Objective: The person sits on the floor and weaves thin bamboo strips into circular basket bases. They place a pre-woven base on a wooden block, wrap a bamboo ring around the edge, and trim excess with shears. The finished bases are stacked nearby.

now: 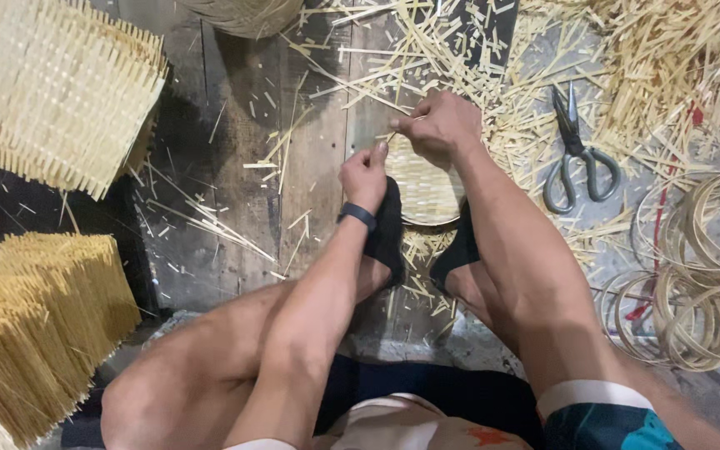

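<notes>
Bamboo round woven basket (428,190) sits on the plank floor (227,125), pinned between 2 dark-shod feet. Left hand (365,173) and right hand (438,125) both pinch a thin strip (393,133) at its rim (grip detail appears blurred). Scissors (578,154) lie just right.

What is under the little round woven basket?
The round woven basket sits between two dark-shoed feet, over pale bamboo scraps on the wooden floor. Both hands, left hand and right hand, work at its rim. What lies directly beneath is hidden.
</notes>
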